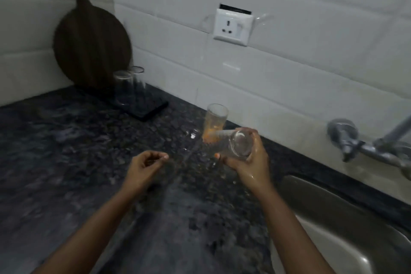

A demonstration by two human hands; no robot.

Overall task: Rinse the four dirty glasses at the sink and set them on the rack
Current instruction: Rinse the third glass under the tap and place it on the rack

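Note:
My right hand (pixel 249 162) is wet and grips a clear glass (pixel 238 143) lying sideways over the dark counter, its base facing me. Just behind it a dirty glass (pixel 215 121) with orange residue stands upright near the wall. Two glasses (pixel 129 87) stand on a black rack (pixel 146 107) at the back left. My left hand (pixel 144 165) hovers over the counter with fingers loosely curled and nothing in it. The steel sink (pixel 347 218) lies to the right of my right arm.
A round dark cutting board (pixel 91 38) leans against the tiled corner behind the rack. A metal tap (pixel 360 142) juts from the wall above the sink. A white wall socket (pixel 232 24) sits above the counter. Water drops lie on the granite counter (pixel 66 151).

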